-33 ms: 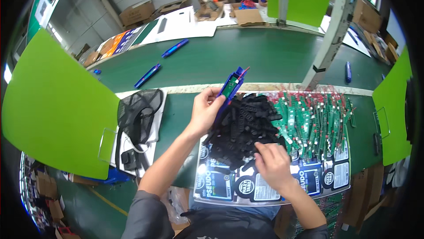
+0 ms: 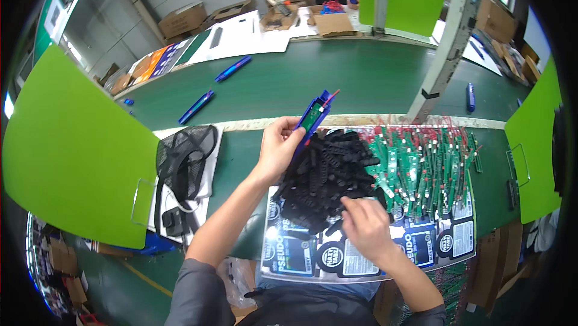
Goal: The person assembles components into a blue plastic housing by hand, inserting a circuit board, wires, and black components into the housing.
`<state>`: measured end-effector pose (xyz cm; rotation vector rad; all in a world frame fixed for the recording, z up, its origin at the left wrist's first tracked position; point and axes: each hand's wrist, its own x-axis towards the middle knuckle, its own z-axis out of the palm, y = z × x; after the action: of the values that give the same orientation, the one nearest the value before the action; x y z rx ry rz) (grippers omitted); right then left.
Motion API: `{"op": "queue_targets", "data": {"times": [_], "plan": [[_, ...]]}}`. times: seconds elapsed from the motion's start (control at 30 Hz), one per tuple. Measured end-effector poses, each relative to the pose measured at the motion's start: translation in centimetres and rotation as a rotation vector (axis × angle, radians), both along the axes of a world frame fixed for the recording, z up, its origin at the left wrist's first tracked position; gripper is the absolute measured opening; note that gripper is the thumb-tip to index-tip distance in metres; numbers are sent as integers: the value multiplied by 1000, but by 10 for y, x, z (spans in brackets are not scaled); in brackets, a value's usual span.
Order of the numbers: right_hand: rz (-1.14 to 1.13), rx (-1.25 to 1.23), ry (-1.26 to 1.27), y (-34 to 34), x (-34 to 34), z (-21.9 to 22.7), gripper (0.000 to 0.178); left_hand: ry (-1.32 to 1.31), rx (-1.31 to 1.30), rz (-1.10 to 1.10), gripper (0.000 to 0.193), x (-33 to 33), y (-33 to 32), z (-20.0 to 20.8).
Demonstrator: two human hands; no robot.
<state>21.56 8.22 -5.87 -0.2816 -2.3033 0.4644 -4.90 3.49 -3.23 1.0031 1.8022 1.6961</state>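
Note:
My left hand is closed round a long blue plastic housing, tilted up to the right. Inside it lies a narrow green circuit board, and a red wire sticks out at the top end. My right hand is at the near right edge of a heap of small black plastic parts. Its fingers are bent and drawn together; what they hold, if anything, is hidden. Right of the heap lie many green circuit boards with red wires, side by side.
Heap and boards rest on a printed sheet. Beyond a pale ledge, a green belt carries several blue housings. A black mesh bag lies left, beside a green partition. A metal post rises at right. Another person works across the belt.
The whole view has shifted slightly, so the scene sits a little further left. Both hands keep nearly the same place and grip.

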Motion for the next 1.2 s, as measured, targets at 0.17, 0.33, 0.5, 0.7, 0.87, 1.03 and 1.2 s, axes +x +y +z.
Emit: {"op": "queue_targets", "data": {"times": [0.17,0.33,0.5,0.7,0.87,1.03,1.2], "plan": [[72,23,21,0,2,-8,40,384,-253,75,26,-39,87,-9],[68,-25,103,3,4,-11,32,479,-473,141,31,-46,170,-16],[86,-71,116,8,5,-11,33,325,-565,110,34,-53,221,-43],[102,-123,116,12,7,-13,36,380,-584,87,33,-47,246,-56],[103,-136,107,12,6,-10,34,588,-593,65,34,-45,235,-52],[88,-121,100,8,5,-9,33,744,-450,119,40,-60,200,-54],[70,-95,118,7,3,-15,27,564,-290,24,32,-63,122,-19]]}}
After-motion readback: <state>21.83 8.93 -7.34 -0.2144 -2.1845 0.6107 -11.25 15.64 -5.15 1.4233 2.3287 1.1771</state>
